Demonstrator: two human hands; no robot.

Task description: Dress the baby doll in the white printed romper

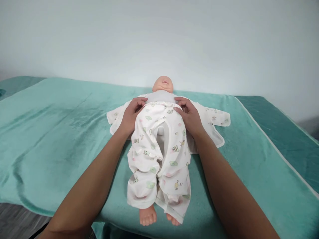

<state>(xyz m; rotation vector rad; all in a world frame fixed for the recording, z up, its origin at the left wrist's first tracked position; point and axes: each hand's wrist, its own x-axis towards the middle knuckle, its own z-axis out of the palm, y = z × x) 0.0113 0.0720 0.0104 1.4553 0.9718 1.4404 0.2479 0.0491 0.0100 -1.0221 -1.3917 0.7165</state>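
Observation:
A baby doll (pixel 163 84) lies on its back on a teal blanket (pixel 62 132), head away from me, bare feet (pixel 148 215) at the near edge. It wears white printed trousers (pixel 159 159) and lies on an opened white printed top (pixel 214 121). My left hand (pixel 131 114) grips the trousers' waistband at the doll's one side, fingers curled over the edge. My right hand (pixel 189 114) holds the waistband at the other side in the same way. Both forearms run along the doll's legs.
The blanket covers a wide padded surface; a darker green cover (pixel 281 132) shows at the right. A pale wall (pixel 159 39) stands behind. A strip of grey floor (pixel 15 220) shows at the lower left, past the blanket's near edge.

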